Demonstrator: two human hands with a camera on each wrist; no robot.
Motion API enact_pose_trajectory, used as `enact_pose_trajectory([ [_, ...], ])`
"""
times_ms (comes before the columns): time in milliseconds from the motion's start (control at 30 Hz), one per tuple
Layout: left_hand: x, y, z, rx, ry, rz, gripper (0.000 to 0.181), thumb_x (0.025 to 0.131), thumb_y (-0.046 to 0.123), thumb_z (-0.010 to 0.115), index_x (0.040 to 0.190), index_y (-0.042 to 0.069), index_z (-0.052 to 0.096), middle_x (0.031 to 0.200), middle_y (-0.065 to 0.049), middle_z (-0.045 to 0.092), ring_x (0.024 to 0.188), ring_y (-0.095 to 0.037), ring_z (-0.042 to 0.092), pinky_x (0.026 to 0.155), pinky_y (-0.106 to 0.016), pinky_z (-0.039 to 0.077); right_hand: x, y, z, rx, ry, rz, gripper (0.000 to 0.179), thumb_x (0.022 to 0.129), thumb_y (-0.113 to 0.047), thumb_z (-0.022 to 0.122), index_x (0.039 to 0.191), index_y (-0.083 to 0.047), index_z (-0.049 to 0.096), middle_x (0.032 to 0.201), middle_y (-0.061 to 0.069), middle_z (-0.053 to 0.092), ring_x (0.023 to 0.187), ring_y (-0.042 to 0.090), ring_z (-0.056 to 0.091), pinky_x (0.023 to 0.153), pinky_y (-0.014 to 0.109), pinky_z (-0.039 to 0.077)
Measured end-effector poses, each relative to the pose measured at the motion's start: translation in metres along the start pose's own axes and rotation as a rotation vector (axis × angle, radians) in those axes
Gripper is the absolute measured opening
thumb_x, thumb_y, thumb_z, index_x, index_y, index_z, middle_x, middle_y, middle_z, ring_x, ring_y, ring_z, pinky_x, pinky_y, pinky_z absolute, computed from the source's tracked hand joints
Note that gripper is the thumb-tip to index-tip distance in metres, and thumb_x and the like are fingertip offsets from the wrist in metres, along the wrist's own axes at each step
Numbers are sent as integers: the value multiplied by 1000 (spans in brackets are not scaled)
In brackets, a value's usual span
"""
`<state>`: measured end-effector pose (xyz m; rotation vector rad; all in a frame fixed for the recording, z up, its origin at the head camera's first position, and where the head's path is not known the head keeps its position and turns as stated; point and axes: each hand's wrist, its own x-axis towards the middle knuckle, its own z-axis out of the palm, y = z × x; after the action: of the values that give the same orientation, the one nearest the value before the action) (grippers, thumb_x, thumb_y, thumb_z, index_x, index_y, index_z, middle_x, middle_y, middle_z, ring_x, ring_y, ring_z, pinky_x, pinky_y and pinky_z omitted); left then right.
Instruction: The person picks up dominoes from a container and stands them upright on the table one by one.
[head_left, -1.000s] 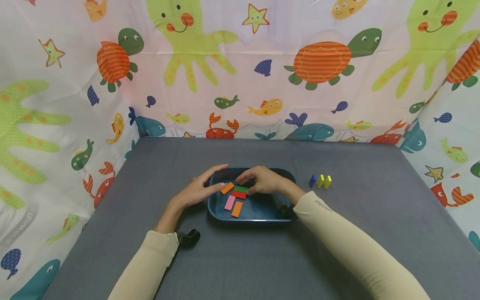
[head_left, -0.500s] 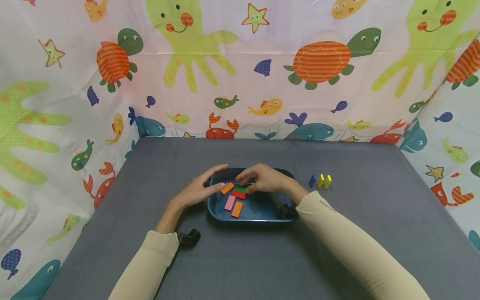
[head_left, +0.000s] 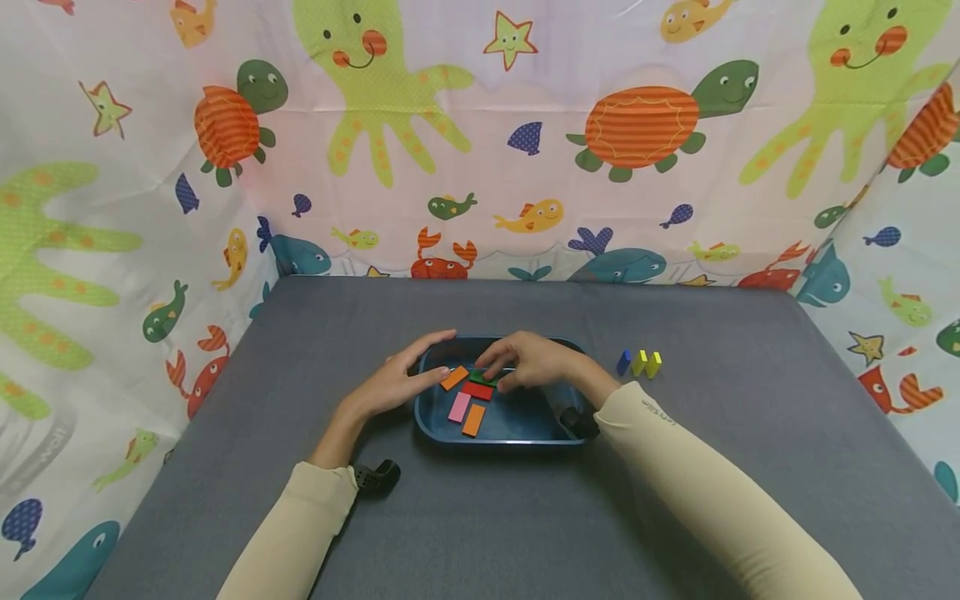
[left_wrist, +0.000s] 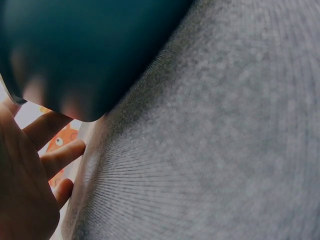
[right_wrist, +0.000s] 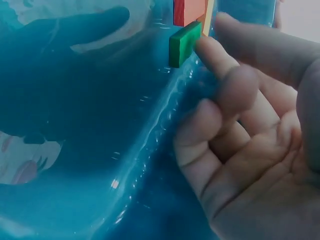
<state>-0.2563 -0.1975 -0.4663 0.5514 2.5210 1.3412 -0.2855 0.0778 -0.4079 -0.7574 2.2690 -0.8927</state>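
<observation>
1. While the right hand (head_left: 536,360) reaches down into the blue tray (head_left: 501,442), the step in hand looks to be shifting or taking up the green block (head_left: 483,377), which sits in the tray just behind the red block (head_left: 477,390); which of the two it is, one cannot tell
2. The right hand has its fingers loosely bent, one fingertip seemingly against the green block and the thumb apart from that fingertip, so no firm pinch shows
3. The left hand (head_left: 396,381) lies at the tray's left end with fingers spread and extended, its thumb over the rim near an orange block (head_left: 453,377); it probably steadies the tray
4. The next move likely calls for thumb and finger to meet on the green block without knocking the red block, while the left hand holds its place
5. Only the head view shows the pink block (head_left: 460,407) inside the tray, plus the blue block (head_left: 624,362) and two yellow blocks (head_left: 654,365) standing on the table (head_left: 487,517) to its right
6. The right wrist view gives the closer look at that fingertip by the green block; the left wrist view adds the left hand's fingers by the tray's outer wall, with no blocks in sight
</observation>
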Motion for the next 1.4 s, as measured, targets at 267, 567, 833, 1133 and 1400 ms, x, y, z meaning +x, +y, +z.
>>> enact_pose_trajectory([
  [267,0,0,0,-3,-6,-7,59,98,52,60,153,48,36,165,8,33,153,-33,28,117,-79,8,5,4,5,-91,95,-43,38,89,-5,76,127,-10,71,124,8,74,120,25,68,103,47,55],
  [567,0,2,0,-5,-9,4,60,99,50,60,154,46,36,166,8,33,154,-33,27,117,-77,16,8,9,11,-71,103,-69,38,90,-6,76,127,-9,72,127,8,73,122,26,67,105,47,53],
  [833,0,2,-1,-10,-13,12,60,99,50,60,154,45,36,166,8,33,154,-34,27,117,-76,19,9,10,11,-74,93,-119,40,89,-7,77,128,-10,71,125,8,74,123,26,65,105,48,52],
  [1133,0,2,0,-1,-8,9,58,98,51,60,152,50,36,165,9,34,154,-33,29,118,-77,9,4,0,14,-212,101,-134,39,87,-10,80,124,-5,72,115,9,75,109,25,68,101,45,55],
  [1400,0,1,0,-17,-15,11,59,98,49,61,152,48,36,165,8,34,153,-34,28,116,-75,23,7,1,16,-267,95,-89,43,83,-19,85,123,-7,73,105,5,75,99,20,66,93,36,56],
])
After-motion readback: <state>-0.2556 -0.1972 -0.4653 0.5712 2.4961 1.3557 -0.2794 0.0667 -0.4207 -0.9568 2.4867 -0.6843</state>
